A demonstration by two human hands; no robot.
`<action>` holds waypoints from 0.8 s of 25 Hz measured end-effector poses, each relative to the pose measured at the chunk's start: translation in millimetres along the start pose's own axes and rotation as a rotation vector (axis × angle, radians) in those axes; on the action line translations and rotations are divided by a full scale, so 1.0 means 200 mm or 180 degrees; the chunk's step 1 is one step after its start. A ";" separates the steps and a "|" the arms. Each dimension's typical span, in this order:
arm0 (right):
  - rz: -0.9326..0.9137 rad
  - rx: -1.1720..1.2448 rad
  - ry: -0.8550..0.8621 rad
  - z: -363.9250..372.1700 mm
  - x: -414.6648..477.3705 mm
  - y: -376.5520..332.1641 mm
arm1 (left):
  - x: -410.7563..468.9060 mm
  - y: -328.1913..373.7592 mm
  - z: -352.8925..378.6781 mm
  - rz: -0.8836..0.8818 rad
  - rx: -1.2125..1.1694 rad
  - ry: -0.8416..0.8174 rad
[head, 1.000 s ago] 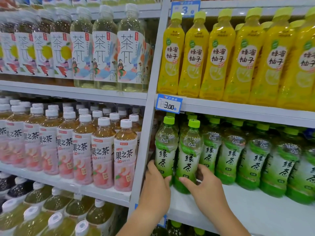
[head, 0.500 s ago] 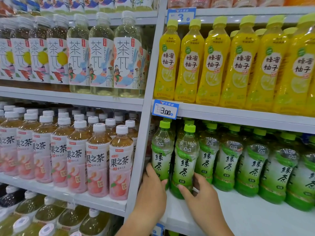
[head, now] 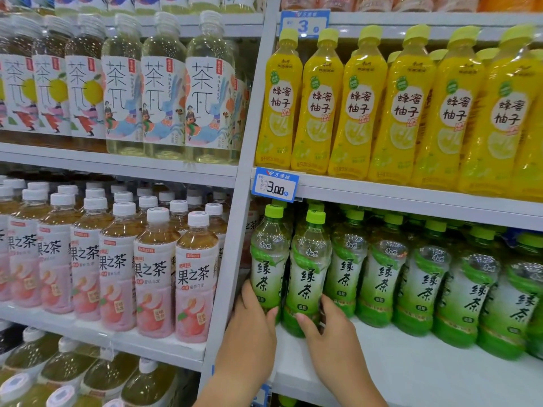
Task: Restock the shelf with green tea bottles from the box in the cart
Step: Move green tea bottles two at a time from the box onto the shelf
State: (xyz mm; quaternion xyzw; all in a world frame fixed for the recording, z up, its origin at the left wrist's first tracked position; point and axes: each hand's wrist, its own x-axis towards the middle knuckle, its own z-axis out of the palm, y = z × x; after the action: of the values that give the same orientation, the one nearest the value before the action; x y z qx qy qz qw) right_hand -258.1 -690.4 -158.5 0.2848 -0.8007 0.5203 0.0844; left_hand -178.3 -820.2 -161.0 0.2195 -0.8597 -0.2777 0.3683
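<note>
While both hands are down low on the white shelf, the left hand has thumb and fingers curled round the base of the end green tea bottle. The right hand wraps the second bottle, touching beside it. The other green tea bottles line up right of those fingers.

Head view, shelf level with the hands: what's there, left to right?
Peach tea bottles → grey shelf upright → leftmost green tea bottle, gripped by left hand → second green tea bottle, gripped by right hand → remaining green tea bottles.
</note>
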 end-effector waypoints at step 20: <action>0.0193 0.0067 -0.0317 -0.05 -0.01 -0.05 | 0.01 0.12 -0.10 -0.0255 0.0302 -0.0252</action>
State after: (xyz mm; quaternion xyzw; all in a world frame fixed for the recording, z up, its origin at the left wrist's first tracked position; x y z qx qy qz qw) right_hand -253.3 -683.4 -146.6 0.2868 -0.8066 0.5162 0.0256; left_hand -168.8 -810.4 -133.8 0.2597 -0.8763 -0.2597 0.3117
